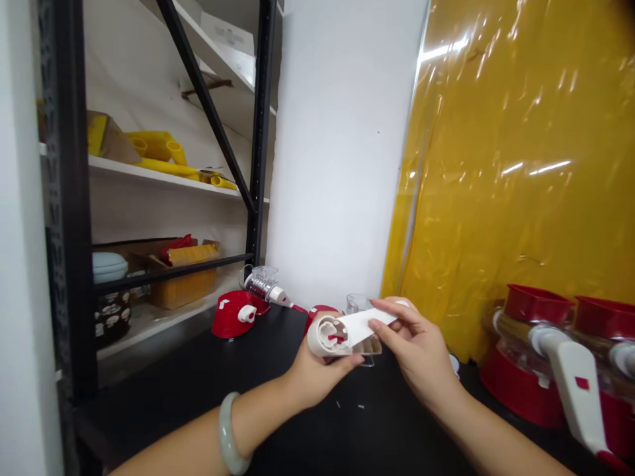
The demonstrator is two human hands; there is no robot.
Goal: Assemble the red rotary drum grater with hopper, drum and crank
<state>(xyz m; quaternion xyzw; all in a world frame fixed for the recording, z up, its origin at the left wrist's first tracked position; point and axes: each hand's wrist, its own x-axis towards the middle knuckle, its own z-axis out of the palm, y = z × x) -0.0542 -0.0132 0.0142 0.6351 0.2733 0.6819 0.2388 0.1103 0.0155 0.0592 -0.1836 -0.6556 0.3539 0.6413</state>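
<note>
My left hand (317, 373) is closed round a white plastic handle part (330, 336) with a round end and a red piece inside it. My right hand (417, 347) pinches the other end of the same white part (367, 322) between thumb and fingers. Both hands hold it a little above the black table (198, 390). A pale green bangle (229, 433) sits on my left wrist. Behind the hands stands a red and clear grater body (354, 305), mostly hidden.
A red grater with a clear drum (245, 305) stands at the back left of the table. Two assembled red graters with white cranks (560, 350) stand at the right. A black shelf rack (149, 264) holds yellow parts and boxes. Yellow plastic sheet (520, 165) hangs behind.
</note>
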